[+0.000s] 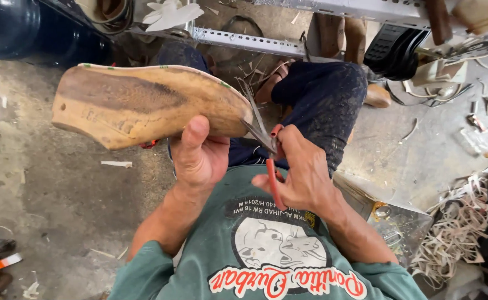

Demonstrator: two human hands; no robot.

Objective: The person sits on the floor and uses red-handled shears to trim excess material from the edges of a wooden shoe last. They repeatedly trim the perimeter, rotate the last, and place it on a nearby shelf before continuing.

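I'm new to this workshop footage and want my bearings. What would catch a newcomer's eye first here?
First, the big wooden shoe last, sole side up at upper left, gripped from below by the left hand. Next, the red-handled scissors in the right hand at centre, blades at the last's narrow end. At lower right, a heap of pale trimmed strips lies on the concrete floor.

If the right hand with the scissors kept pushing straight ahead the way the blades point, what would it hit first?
The scissors in the right hand point up and away along the edge of the wooden shoe form, so they would likely meet that edge first. Past it lies the person's knee, though depth is unclear.
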